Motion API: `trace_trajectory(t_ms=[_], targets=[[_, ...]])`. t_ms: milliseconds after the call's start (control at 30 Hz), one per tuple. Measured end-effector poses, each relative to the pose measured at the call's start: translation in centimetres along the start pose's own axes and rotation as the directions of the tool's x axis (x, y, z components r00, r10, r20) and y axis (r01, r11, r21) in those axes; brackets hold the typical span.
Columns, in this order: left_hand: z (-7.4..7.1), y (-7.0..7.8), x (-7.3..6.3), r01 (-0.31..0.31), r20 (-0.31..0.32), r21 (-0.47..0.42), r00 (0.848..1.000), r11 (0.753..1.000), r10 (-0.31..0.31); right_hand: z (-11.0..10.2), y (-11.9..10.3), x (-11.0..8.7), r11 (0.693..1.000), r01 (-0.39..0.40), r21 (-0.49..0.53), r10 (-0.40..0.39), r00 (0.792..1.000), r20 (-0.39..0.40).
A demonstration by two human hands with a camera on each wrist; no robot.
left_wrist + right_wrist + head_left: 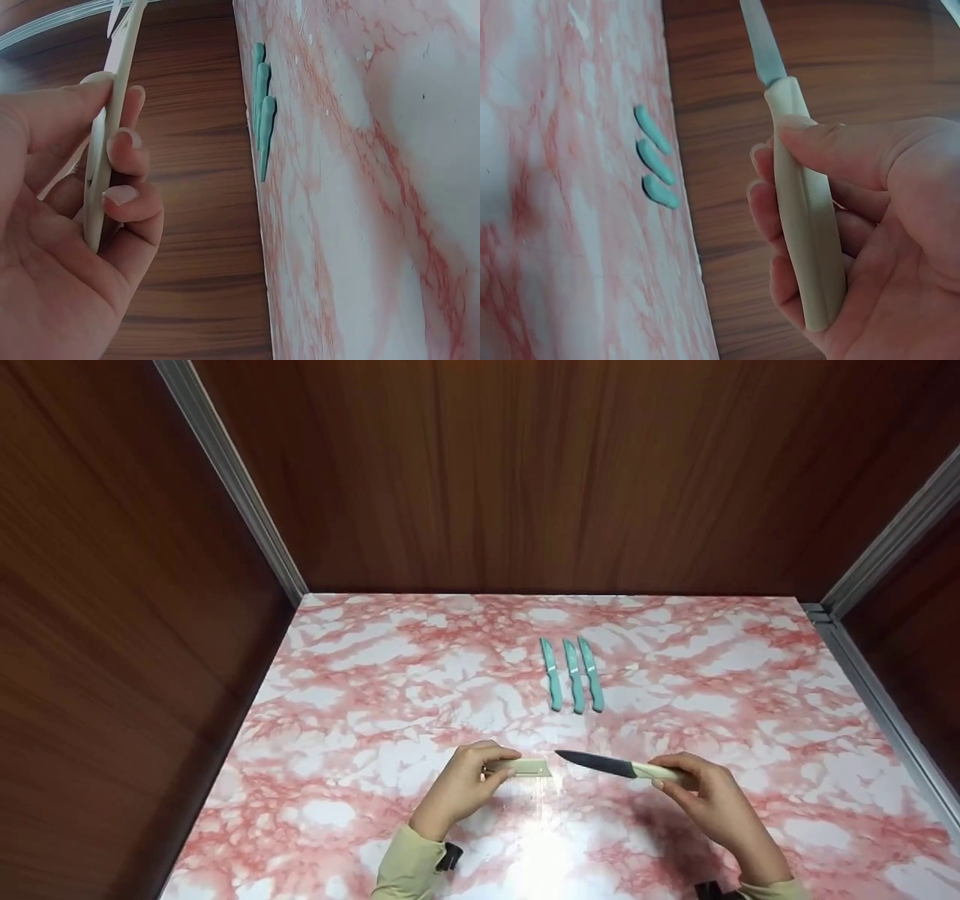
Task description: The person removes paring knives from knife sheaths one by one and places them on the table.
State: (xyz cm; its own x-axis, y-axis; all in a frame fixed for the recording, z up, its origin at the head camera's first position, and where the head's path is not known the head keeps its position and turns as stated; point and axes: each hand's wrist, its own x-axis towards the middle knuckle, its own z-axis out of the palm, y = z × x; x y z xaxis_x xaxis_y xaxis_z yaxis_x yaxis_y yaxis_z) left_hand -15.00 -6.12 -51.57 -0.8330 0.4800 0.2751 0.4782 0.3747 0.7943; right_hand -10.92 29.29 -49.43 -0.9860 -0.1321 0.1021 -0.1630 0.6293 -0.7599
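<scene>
In the head view, my right hand (705, 795) grips the cream handle of a knife (600, 763), its dark blade pointing left. The right wrist view shows the thumb along the handle (806, 225) and the fingers curled behind it. My left hand (469, 780) holds a flat cream knife sheath (531, 768) between thumb and fingers, its slanted end facing the blade tip. A small gap separates tip and sheath in the head view. From the left wrist view, the sheath (112, 135) is seen edge-on, with fingertips curled round it.
Three turquoise knives (574, 675) lie side by side on the red-and-white marbled table (360, 705), beyond my hands. Brown wood-look panels (510, 472) rise behind and at both sides, with metal frame strips (232, 480) at the corners.
</scene>
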Motion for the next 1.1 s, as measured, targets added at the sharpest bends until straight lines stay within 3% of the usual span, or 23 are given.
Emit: trace_trajectory(t_ms=[333, 533, 833, 1100], targets=[[0.0, 0.0, -0.2, 0.038, -0.013, -0.004, 0.999, 0.999, -0.038, 1.0, 0.1, -0.1, 0.990, -0.094, 0.101, 0.094, 0.996, 0.001], [0.0, 0.0, -0.1, 0.044, -0.031, -0.005, 0.999, 0.999, -0.045, 2.0, 0.3, 0.0, 0.981, -0.106, 0.162, 0.106, 0.994, 0.008], [-0.2, -0.1, -0.3, 0.080, -0.034, -0.038, 0.996, 0.996, -0.082, 3.4, 0.4, 0.0, 0.941, -0.104, 0.322, 0.086, 0.994, 0.070], [-0.4, -0.3, -0.3, 0.084, -0.024, -0.080, 0.996, 0.993, -0.086, 3.8, 0.1, 0.1, 0.946, -0.104, 0.308, 0.091, 0.994, 0.056]])
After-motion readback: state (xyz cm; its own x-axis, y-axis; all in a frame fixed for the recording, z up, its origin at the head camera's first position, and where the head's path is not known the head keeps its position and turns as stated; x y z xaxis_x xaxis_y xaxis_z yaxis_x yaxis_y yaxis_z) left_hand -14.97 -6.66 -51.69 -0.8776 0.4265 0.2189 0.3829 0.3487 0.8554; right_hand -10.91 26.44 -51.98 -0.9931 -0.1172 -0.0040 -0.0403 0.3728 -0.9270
